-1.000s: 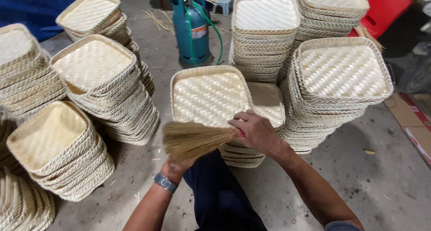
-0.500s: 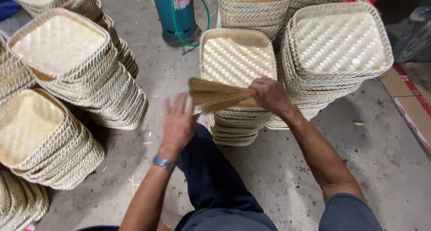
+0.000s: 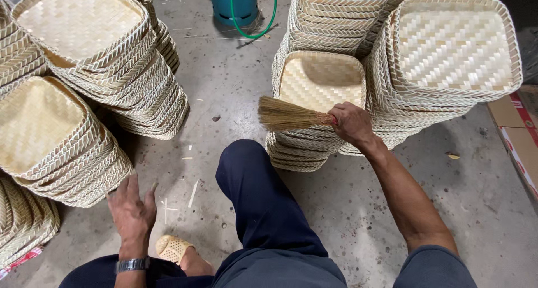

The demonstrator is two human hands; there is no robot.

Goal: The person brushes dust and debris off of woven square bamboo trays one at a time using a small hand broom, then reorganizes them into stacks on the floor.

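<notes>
I see stacks of woven bamboo trays all round: a tall stack [image 3: 454, 52] at far right, leaning piles [image 3: 89, 47] at left, and a teal gas cylinder [image 3: 234, 2] with a green hose far off. My raised knee [image 3: 252, 176] sits between the hands. My right hand [image 3: 352, 122] is clenched round a small straw brush [image 3: 291, 115], its bristles fanned left over the near edge of the top tray [image 3: 322, 80]. My left hand [image 3: 132, 209] hangs over the concrete floor [image 3: 224, 92], fingers loosely spread, holding nothing.

Matt woven bamboo trays [image 3: 322, 80], straw brush [image 3: 286, 116] (bristly), rough concrete floor [image 3: 224, 92].
</notes>
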